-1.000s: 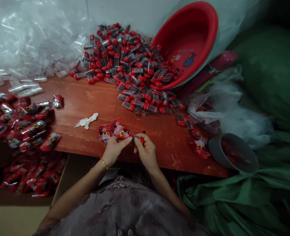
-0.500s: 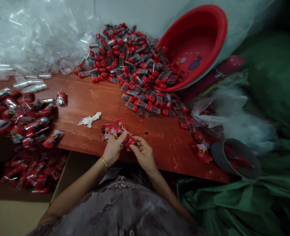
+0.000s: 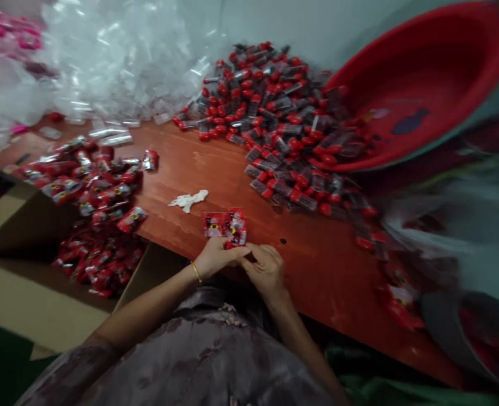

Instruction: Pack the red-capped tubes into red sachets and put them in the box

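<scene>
My left hand (image 3: 215,258), with a gold bangle at the wrist, is closed in a pinch on a red printed packet (image 3: 237,225) just over the table's near edge. The fingertips of my right hand (image 3: 268,272) meet it at the packet's near end and are closed there; my fingers hide that end. Another flat red printed wrapper (image 3: 213,224) lies on the table directly left of the packet. A crumpled white scrap (image 3: 188,200) sits farther left on the wood.
Small red-capped clear containers (image 3: 270,107) are heaped at the back, spilling from a tilted red basin (image 3: 456,62). Clear plastic sleeves (image 3: 118,67) pile up at back left. Filled red packets (image 3: 101,180) lie left, above a cardboard box (image 3: 42,287). A grey tub (image 3: 444,327) stands right.
The view has swung left, so everything appears farther right and more of the box shows. My hands have come closer together, and the red-capped end seen between them is now mostly covered.
</scene>
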Tool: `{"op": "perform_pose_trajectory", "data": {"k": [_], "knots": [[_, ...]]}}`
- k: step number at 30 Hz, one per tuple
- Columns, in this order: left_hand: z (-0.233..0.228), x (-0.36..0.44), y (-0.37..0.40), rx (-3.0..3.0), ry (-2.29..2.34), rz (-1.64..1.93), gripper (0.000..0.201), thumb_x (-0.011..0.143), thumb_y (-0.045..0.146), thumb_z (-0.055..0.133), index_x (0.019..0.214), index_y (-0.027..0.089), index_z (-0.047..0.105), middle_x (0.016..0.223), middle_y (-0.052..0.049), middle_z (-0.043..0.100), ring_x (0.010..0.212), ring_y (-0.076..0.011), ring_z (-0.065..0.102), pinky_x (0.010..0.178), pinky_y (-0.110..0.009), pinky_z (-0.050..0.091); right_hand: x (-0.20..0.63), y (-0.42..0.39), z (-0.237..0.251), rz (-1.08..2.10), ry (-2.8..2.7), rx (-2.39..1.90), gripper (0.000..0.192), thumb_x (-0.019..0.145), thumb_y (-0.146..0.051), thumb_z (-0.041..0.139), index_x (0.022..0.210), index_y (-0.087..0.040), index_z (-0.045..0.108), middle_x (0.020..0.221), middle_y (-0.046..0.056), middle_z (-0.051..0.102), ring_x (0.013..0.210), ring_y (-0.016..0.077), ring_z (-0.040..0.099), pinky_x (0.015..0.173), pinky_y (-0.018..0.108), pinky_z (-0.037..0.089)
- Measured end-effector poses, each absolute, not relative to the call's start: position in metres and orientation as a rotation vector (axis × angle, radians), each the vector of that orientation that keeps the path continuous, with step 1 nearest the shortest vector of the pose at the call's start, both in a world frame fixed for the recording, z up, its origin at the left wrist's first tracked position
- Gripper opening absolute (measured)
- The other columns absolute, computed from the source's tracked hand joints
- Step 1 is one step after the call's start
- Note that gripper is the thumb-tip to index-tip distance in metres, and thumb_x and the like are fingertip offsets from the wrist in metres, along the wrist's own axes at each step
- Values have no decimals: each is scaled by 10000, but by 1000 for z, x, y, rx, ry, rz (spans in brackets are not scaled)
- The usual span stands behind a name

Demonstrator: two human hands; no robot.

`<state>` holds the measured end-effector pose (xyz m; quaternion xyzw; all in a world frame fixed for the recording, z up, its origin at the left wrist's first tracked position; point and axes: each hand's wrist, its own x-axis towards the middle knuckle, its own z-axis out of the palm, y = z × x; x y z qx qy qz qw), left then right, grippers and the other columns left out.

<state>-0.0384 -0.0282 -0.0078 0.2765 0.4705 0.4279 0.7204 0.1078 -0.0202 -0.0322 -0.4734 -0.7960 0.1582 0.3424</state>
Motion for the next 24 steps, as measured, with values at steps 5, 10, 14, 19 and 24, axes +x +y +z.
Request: {"op": "perform_pose_trajectory", "data": {"k": [5,10,14,19,24], "knots": [[-12,-61,-43,640,1112,879,451,563,585,729,597,143,646,526,-53,638,419,-157,580,437,-263,463,85,-18,-30,499,-2235,-1058,364,871,-418,536,578,-215,609,507,23,576,523,156,519,574,291,389],[-10,-120,-60,571,1424,1028,502,558,644,697,620,153,617,523,-71,654,427,-174,584,454,-266,442,77,-19,-33,693,-2231,-969,256,850,-417,576,978,-222,680,676,23,691,631,173,628,640,296,483],[-2,-193,-58,869,2259,937,452,692,622,578,574,186,556,474,-42,578,477,-192,550,471,-265,350,86,-21,-43,629,-2125,-1027,192,883,-324,534,923,-226,694,770,41,733,669,180,662,657,308,505],[15,-250,-56,1080,2905,308,480,809,596,397,875,174,615,844,-135,671,808,-304,611,610,-318,350,88,-27,-49,570,-2167,-1033,203,903,-280,499,866,-222,690,735,40,728,633,172,638,635,308,479],[13,-282,-83,682,2950,-21,563,791,690,276,986,231,535,900,-61,690,937,-349,589,681,-364,376,85,-26,-48,547,-2207,-1042,229,916,-274,475,845,-209,683,724,37,726,615,160,617,645,306,447]]}}
